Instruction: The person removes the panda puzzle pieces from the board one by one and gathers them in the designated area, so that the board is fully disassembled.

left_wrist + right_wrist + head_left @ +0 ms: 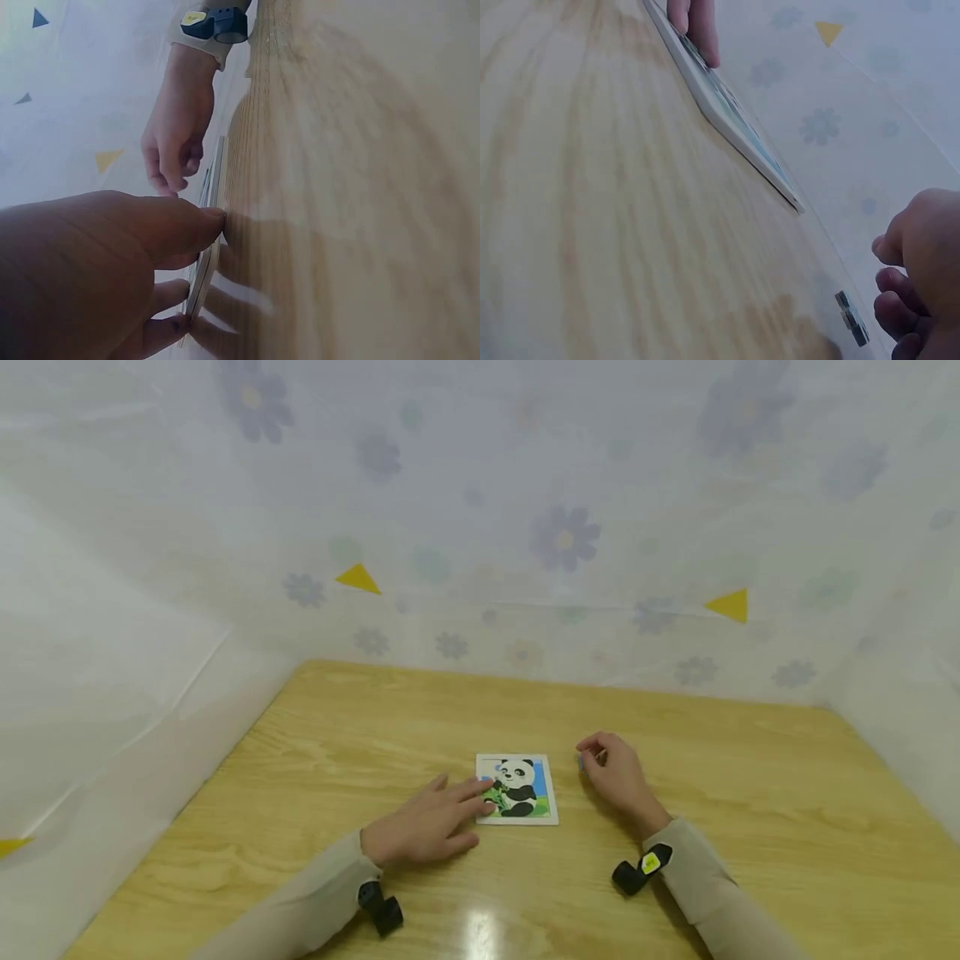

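A square white-framed panda puzzle (517, 789) lies flat on the table. My left hand (431, 822) rests its spread fingers on the board's left side, with its thumb near the front edge. In the left wrist view, the board (214, 180) shows edge-on, fingertips at its rim. A pale patch shows at the picture's upper left. To the right of the board, my right hand (618, 777) hovers low with loosely bent fingers. Close below them, a small puzzle piece (851, 319) lies on the table, with a gap to the fingers in the right wrist view.
The wood-grain table (750, 802) reaches back to a pale flowered curtain (450, 485), which also closes off both sides. Yellow triangles (731, 606) are stuck on the curtain. A small black device (380, 908) is strapped to each wrist over the beige sleeves.
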A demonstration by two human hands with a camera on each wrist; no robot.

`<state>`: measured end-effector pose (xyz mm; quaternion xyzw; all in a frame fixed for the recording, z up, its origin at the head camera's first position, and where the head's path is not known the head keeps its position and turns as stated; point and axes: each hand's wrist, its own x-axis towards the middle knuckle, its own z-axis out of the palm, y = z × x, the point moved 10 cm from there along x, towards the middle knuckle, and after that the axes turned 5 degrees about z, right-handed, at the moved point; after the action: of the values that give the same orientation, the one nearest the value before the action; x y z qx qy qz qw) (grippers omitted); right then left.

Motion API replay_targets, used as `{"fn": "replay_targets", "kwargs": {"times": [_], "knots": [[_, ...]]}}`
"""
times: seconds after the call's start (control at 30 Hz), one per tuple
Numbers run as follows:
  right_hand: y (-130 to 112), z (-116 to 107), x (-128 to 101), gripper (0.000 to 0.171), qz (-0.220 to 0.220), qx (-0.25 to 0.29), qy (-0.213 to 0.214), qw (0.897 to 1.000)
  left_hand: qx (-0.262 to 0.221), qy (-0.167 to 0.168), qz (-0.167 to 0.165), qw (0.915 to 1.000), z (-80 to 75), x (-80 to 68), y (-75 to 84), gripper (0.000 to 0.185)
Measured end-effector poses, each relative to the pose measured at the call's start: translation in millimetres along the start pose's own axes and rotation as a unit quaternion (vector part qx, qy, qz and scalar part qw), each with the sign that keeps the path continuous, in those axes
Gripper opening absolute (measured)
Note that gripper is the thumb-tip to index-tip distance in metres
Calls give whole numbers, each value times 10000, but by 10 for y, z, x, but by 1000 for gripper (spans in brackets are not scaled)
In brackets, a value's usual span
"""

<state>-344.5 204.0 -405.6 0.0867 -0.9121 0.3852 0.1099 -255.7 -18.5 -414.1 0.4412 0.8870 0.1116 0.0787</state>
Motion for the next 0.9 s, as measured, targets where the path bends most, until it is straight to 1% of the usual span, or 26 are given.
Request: {"fn": "replay_targets", "kwargs": {"times": [0.13,0.27,0.4,0.57,0.63,0.77,0.9], "knots": [[-126,200,-45,11,59,298,-590,9978,-88,12,29,10000,24,-19,-12,47],[-279,390,-78,11,-204,415,-1154,9922,-194,57,70,9998,19,-27,-28,47],[-419,501,-66,12,-622,233,-1341,9887,-301,99,53,9995,14,-24,-48,47],[-532,585,2,16,-915,39,-1564,9834,-412,136,7,9991,12,-4,-88,47],[-577,615,35,18,-1080,18,-1727,9790,-455,150,23,9989,6,1,-100,47],[-636,705,106,23,-1487,95,-2101,9663,-460,205,98,9987,-13,5,-109,47],[-642,824,159,28,-1595,125,-2565,9532,-389,241,161,9988,-14,-5,-104,47]]}}
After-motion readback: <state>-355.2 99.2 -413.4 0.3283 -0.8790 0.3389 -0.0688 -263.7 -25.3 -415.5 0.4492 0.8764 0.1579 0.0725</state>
